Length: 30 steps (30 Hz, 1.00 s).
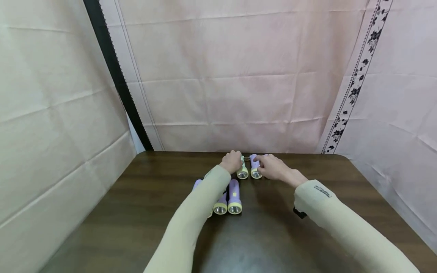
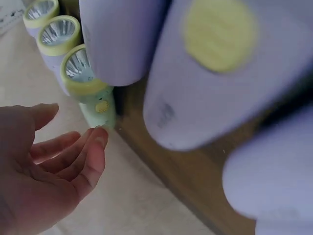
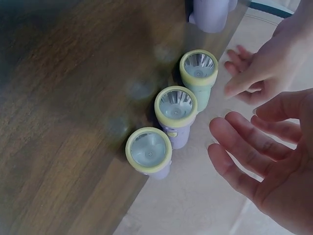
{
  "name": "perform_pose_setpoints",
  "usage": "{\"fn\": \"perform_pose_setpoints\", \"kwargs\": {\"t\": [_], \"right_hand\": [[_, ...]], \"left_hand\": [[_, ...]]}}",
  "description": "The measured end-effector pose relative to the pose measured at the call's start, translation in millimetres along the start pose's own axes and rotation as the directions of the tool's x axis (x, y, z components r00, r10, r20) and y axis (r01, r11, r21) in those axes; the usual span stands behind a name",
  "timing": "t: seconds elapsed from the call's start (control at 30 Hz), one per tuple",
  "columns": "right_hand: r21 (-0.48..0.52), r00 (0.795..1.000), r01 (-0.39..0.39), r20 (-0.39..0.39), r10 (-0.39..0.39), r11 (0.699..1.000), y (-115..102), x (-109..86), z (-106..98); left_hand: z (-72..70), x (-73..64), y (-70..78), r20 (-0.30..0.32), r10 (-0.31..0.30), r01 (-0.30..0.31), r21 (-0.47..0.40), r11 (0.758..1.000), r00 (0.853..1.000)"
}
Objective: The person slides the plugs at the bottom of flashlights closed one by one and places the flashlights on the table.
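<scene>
At the far edge of the table, three flashlights stand or lie in a row, lens ends toward the person: a mint green flashlight (image 3: pixel 199 78), a purple flashlight (image 3: pixel 177 112) and another purple flashlight (image 3: pixel 151 152). My left hand (image 1: pixel 232 162) is just left of the green one. Its fingers are loosely bent and hold nothing; in the left wrist view the left hand (image 2: pixel 58 166) has its fingertips close to the green body, contact unclear. My right hand (image 1: pixel 274 167) hovers by the purple ones, fingers loosely bent with nothing between them, covering most of the rightmost flashlight in the head view.
Nearer the person, a second row holds a purple flashlight (image 1: pixel 234 197), another beside it (image 1: pixel 220 206) and more partly under the left sleeve (image 1: pixel 191 212). The brown table (image 1: pixel 290 242) ends at a pale cloth wall (image 1: pixel 239 94) behind the far row.
</scene>
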State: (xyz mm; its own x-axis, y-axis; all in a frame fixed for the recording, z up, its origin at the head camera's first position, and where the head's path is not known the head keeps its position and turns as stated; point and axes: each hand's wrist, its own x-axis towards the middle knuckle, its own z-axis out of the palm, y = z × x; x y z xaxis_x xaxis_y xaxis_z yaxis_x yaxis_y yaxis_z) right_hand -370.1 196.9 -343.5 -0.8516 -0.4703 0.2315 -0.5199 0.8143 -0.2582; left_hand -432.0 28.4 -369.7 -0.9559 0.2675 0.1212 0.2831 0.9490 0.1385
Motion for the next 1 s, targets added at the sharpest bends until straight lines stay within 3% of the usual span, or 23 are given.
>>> {"fn": "perform_pose_setpoints", "kwargs": {"t": [0.17, 0.3, 0.4, 0.6, 0.87, 1.0], "right_hand": [[0.007, 1.000, -0.011, -0.008, 0.011, 1.000, -1.5, -3.2, 9.5], [0.024, 1.000, -0.001, 0.011, 0.001, 1.000, -4.6, -4.9, 14.9], [0.021, 1.000, 0.014, -0.003, -0.013, 1.000, -5.0, -5.2, 17.2], [0.020, 0.999, -0.037, 0.000, 0.037, 0.999, 1.0, -10.6, 22.0], [0.019, 0.997, -0.081, -0.012, 0.081, 0.997, 18.1, -17.1, 23.5], [0.018, 0.994, -0.105, -0.033, 0.106, 0.994, 26.5, -16.1, 9.6]], "left_hand": [[19.7, 10.5, 3.1, 0.054, -0.102, 0.107, -0.112, 0.988, 0.993], [32.7, 16.1, 1.4, 0.088, -0.191, 0.202, -0.135, 0.970, 0.978], [33.3, 18.3, -1.2, 0.118, -0.234, 0.252, -0.183, 0.950, 0.965], [29.2, 17.3, -7.9, 0.212, -0.268, 0.317, -0.252, 0.914, 0.940], [23.8, 19.1, -14.7, 0.129, -0.297, 0.321, -0.255, 0.912, 0.946], [4.5, 23.3, -11.4, 0.060, -0.246, 0.253, -0.291, 0.923, 0.967]]}}
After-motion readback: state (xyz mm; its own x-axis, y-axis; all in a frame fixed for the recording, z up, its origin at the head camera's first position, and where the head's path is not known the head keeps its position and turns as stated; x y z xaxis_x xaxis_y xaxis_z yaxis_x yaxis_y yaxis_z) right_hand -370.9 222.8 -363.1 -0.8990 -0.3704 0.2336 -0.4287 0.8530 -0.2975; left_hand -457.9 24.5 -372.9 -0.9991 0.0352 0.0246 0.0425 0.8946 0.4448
